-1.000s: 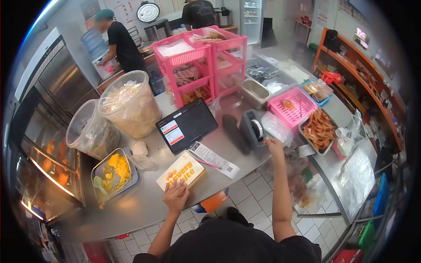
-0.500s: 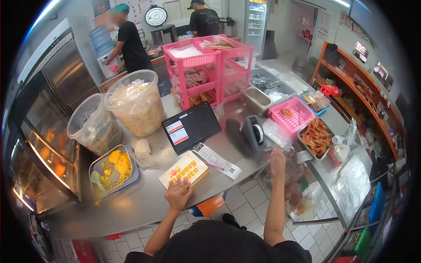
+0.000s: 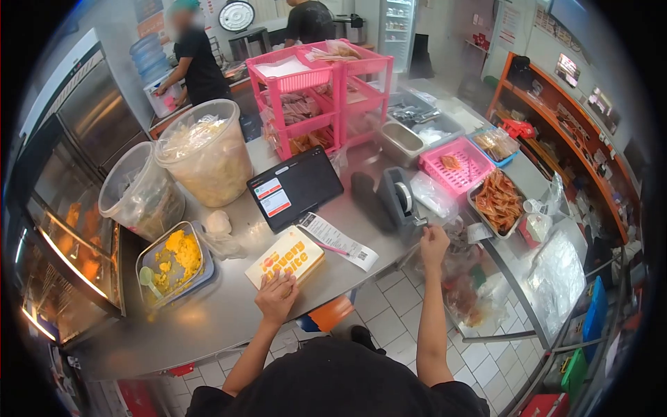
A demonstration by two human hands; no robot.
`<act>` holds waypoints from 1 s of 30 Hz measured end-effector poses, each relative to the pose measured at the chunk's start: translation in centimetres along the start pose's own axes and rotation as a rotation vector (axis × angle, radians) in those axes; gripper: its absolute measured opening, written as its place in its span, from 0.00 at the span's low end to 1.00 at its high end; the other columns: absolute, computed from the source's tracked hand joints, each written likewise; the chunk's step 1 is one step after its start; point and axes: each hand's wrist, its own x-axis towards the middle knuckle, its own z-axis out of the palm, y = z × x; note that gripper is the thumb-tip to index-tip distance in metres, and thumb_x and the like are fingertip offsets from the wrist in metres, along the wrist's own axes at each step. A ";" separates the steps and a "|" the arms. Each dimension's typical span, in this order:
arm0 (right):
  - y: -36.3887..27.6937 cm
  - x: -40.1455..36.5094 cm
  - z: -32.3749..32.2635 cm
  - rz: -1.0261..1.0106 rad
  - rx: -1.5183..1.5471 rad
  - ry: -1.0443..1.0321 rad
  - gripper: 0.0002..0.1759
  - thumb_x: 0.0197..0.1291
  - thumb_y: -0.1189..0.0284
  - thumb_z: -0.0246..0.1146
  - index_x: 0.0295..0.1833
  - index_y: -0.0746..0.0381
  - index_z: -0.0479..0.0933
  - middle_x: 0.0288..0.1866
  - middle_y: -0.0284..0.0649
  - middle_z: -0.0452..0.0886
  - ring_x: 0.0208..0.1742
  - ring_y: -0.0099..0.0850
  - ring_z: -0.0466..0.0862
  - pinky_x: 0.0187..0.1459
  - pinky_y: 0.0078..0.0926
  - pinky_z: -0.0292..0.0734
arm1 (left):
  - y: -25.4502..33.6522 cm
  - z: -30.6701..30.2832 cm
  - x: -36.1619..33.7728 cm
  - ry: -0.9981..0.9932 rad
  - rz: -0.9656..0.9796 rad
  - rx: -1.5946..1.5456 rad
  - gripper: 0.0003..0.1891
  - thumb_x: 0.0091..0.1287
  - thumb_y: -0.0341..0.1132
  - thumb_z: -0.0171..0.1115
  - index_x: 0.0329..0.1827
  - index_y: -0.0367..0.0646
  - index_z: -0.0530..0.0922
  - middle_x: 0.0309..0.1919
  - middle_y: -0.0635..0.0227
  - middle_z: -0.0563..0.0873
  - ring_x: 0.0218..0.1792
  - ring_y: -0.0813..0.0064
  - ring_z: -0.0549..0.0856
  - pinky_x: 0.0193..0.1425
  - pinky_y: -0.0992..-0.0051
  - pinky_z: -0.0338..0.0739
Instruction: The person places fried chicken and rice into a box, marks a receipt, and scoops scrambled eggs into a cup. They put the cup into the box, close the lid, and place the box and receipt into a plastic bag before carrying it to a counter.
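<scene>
A white and yellow food box [image 3: 297, 251] with orange lettering lies closed on the steel counter. Over its near left corner my left hand [image 3: 276, 295] rests, fingers laid on the lid and slightly apart. My right hand [image 3: 434, 244] is closed in a pinch just off the front end of a grey tape dispenser [image 3: 397, 198]; whatever is between the fingers is too small to see. A printed receipt [image 3: 340, 242] with a pink pen [image 3: 333, 248] on it lies just beyond the box. Behind that stands a tablet [image 3: 297, 187] with a lit screen.
A tray of yellow food [image 3: 182, 258] and two tubs, one a large clear bucket [image 3: 208, 156], stand left. A pink rack [image 3: 306, 104] rises behind the tablet. To the right are a pink basket [image 3: 457, 167] and a tray of orange-brown packets [image 3: 497, 203]. Two people work behind.
The view has shifted slightly, so the counter items sit a little further left and higher. My left hand stays on the box, and my right hand remains beside the tape dispenser.
</scene>
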 end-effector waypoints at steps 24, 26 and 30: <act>-17.7 -15.1 10.4 0.579 0.683 -0.868 0.17 0.58 0.64 0.58 0.23 0.66 0.75 0.17 0.34 0.76 0.20 0.19 0.74 0.24 0.18 0.68 | -0.6 -0.1 -0.8 -0.031 -0.061 -0.033 0.20 0.50 0.35 0.64 0.48 0.44 0.75 0.39 0.71 0.83 0.45 0.70 0.81 0.52 0.69 0.74; -18.2 -14.4 10.4 0.495 0.516 -0.864 0.19 0.56 0.63 0.59 0.21 0.67 0.75 0.16 0.36 0.76 0.19 0.21 0.75 0.23 0.20 0.68 | -0.2 -0.3 -0.5 -0.107 -0.112 -0.019 0.20 0.51 0.34 0.63 0.49 0.45 0.74 0.39 0.70 0.83 0.45 0.69 0.81 0.52 0.68 0.74; -18.7 -14.1 10.6 0.210 0.038 -0.805 0.21 0.51 0.59 0.61 0.19 0.68 0.76 0.13 0.40 0.76 0.17 0.25 0.77 0.21 0.24 0.68 | 0.3 -0.9 0.1 -0.163 -0.016 0.088 0.18 0.52 0.35 0.63 0.47 0.46 0.75 0.41 0.64 0.82 0.43 0.67 0.82 0.51 0.68 0.74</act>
